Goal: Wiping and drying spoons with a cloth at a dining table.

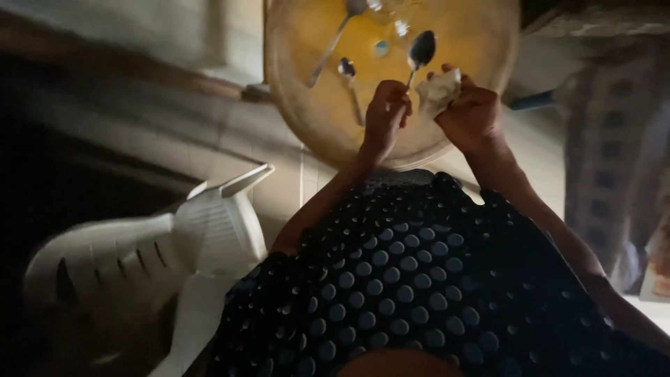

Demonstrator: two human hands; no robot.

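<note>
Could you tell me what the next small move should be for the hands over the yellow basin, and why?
Probably bring the pale cloth in the right hand onto the bowl of the spoon that the left hand holds by its handle. Cloth and spoon bowl are close but apart, above the yellow basin.

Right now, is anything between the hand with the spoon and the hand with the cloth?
No. The left hand holds the spoon beside the pale cloth bunched in the right hand, above the round yellow basin. Nothing visible sits between them.
</note>
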